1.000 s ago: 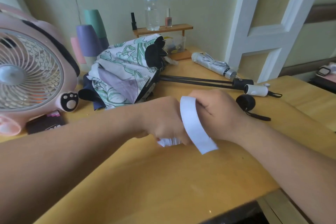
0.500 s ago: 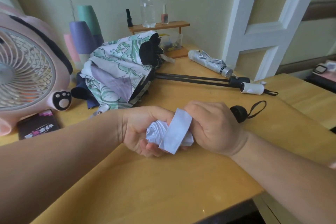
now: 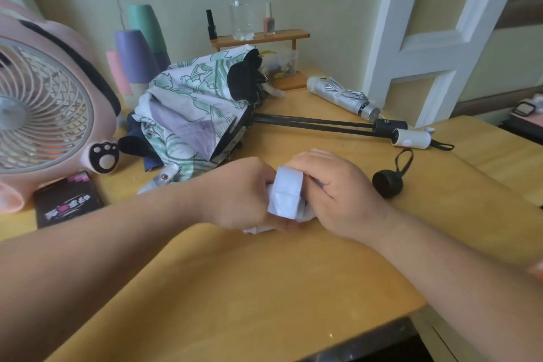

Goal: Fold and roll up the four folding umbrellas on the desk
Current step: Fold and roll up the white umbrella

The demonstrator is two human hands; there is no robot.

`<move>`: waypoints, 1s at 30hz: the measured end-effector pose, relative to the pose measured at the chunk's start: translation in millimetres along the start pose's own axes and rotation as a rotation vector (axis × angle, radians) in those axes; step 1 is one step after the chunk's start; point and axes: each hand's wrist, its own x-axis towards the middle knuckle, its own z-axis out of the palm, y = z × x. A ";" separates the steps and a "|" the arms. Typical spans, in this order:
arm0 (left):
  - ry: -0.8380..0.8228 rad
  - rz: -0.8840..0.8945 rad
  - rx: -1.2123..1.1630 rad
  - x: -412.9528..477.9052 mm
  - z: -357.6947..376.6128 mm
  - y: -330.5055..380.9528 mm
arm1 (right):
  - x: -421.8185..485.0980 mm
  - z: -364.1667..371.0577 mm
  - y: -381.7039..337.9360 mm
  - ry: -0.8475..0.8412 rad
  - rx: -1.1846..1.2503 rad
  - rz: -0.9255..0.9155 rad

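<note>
Fastening the small white folding umbrella [image 3: 286,203], by the look of it: wrapping its broad white fabric strap [image 3: 289,184] over the bunched canopy, held low over the yellow wooden bench [image 3: 264,288], near its middle. Gripping the left end of the bundle with the left hand [image 3: 244,194], fingers curled round crumpled white cloth poking out below. Clasping the other end with the right hand [image 3: 338,194], fingers bent over the cloth, knuckles up, thumb hidden. No telling the strap's fastening: fixed or loose, unclear. Lying just beside the right hand: a round black knob with a cord loop [image 3: 385,184], perhaps this umbrella's handle, the join hidden.

Judging the task roughly half along. Already rolled and bound at the back right: a silver folding umbrella [image 3: 340,95]. Waiting behind the hands: a white umbrella printed with green leaves [image 3: 191,103], canopy loose and slumped over a dark navy one [image 3: 138,144], both black shafts [image 3: 308,122] drawn out toward a black handle [image 3: 389,126] and a white handle [image 3: 411,138].

Calls next for keeping the roll tight with the left hand while pulling the strap taut round it and pressing its end down. Beware of letting go early and losing the pleats. Then setting it aside, apart from the pile, and reaching for the leaf-printed one.
</note>
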 end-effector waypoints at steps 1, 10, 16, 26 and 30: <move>-0.019 -0.017 -0.066 1.1 -1.1 0.5 | 0.1 -0.4 -0.2 -0.009 0.034 -0.019; -0.076 0.009 -0.184 12.1 -3.6 -9.0 | -3.4 -1.6 3.6 0.012 0.100 0.051; 0.189 0.208 -0.400 9.2 10.8 -27.5 | 0.2 0.5 8.2 -0.027 0.058 0.126; 0.662 0.173 -0.402 28.8 32.5 -38.1 | 33.3 -9.9 17.1 -0.117 0.150 0.312; 0.920 0.409 -0.151 34.3 42.3 -43.4 | 29.8 -1.6 24.3 -0.051 0.129 0.214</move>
